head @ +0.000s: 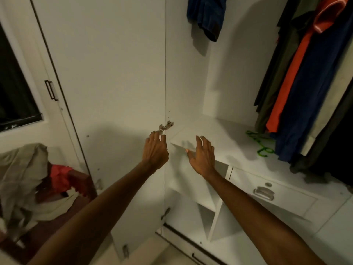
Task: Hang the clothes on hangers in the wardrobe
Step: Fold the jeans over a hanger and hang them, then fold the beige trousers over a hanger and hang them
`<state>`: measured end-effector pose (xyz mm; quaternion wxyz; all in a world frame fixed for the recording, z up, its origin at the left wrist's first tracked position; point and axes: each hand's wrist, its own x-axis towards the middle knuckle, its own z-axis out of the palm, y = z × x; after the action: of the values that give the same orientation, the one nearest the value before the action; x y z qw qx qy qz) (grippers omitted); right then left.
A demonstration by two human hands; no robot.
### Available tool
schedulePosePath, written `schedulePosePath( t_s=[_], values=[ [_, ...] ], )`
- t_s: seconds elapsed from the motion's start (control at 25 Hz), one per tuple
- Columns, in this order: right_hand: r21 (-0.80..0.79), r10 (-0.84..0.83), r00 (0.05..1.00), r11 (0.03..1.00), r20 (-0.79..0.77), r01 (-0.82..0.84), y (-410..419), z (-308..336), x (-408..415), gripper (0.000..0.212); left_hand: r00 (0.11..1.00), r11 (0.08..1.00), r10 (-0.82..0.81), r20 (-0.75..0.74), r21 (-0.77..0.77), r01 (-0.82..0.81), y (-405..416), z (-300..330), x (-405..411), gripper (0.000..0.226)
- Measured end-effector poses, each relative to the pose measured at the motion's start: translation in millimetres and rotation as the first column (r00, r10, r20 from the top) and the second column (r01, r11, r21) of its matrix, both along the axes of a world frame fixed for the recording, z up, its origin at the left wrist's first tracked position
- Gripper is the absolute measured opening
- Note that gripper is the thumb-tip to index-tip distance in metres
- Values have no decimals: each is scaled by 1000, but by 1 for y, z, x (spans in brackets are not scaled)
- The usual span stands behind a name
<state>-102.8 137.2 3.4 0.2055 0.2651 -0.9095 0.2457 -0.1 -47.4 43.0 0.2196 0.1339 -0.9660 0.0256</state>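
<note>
Lying heaped at the near left, the pile of clothes (24, 180) sits on a dark red seat or stool, well apart from both hands; it looks soft and light, likely to sag, so each piece would best be taken near the collar or shoulders. Right of it stands the open wardrobe door (107, 77). The left hand (155, 150) reaches toward the door's edge, fingers loosely spread, holding nothing. Just beside it the right hand (202, 155) hovers over the white shelf (225, 134), fingers also apart and empty. Farther right, a green hanger (259, 144) lies on that shelf, thin and probably stiff, easiest held at the hook. Hanging garments (305, 83) fill the far right; their hangers and rail are cut off above, and the pile's separate pieces are hard to make out.
</note>
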Motion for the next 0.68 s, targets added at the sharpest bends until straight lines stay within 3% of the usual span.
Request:
schedulePosePath(
  t_s=[0.4, 0.52, 0.68],
  values=[
    [141, 274, 958, 948, 84, -284, -82, -132, 150, 71, 993, 966, 65, 102, 244, -88, -51, -145, 180, 58],
    [212, 412, 906, 881, 99, -423, -114, -156, 199, 64, 989, 963, 85, 121, 246, -113, -84, -172, 233, 55],
    [332, 615, 782, 720, 100, -609, -180, -180, 258, 65, 977, 941, 165, 135, 275, -197, -150, -194, 296, 54]
  ],
)
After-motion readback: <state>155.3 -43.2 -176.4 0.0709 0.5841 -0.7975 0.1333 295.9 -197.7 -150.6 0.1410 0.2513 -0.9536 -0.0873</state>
